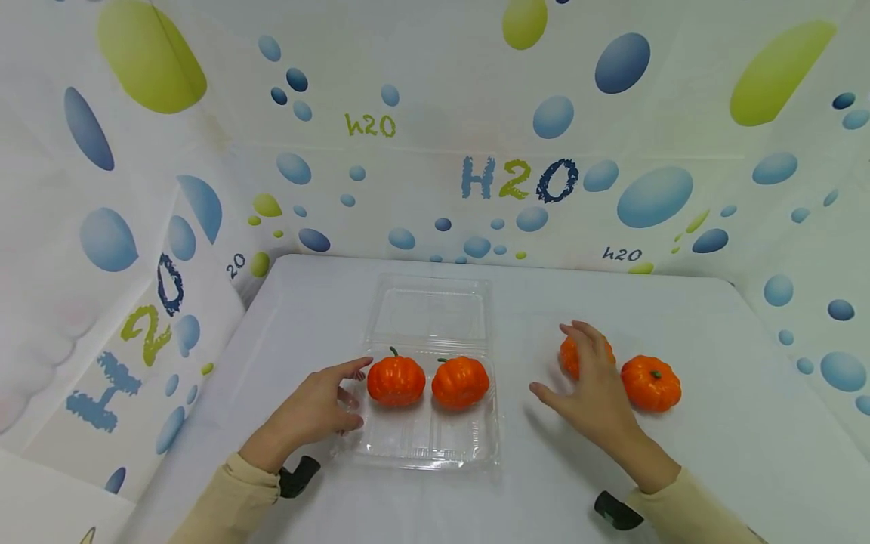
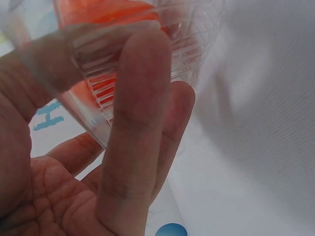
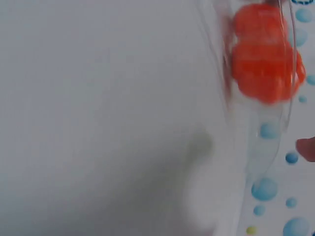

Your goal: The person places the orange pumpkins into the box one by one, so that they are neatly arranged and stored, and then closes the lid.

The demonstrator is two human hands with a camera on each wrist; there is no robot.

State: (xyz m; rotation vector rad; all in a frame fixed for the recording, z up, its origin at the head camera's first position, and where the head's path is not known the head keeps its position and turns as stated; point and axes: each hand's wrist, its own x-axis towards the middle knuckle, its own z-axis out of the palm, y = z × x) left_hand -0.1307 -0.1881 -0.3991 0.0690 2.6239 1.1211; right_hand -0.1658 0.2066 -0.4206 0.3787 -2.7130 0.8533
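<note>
A clear plastic clamshell container (image 1: 448,446) lies on the table with its lid folded back. Two small orange pumpkins sit side by side inside it, a left one (image 1: 396,381) and a right one (image 1: 460,382). My left hand (image 1: 316,404) holds the container by its left side, and the left wrist view has fingers around the ribbed clear wall (image 2: 187,59). To the right, my right hand (image 1: 594,393) reaches over a third pumpkin (image 1: 569,357), thumb spread away from the fingers. That pumpkin is partly hidden behind the hand. Another pumpkin (image 1: 651,384) lies just right of it.
The container's raised lid (image 1: 431,310) reaches toward the back of the white-covered table (image 1: 523,483). Behind and to the left hang white sheets (image 1: 421,45) printed with blue and green spots and "H2O". Dark straps (image 1: 299,476) sit at both wrists.
</note>
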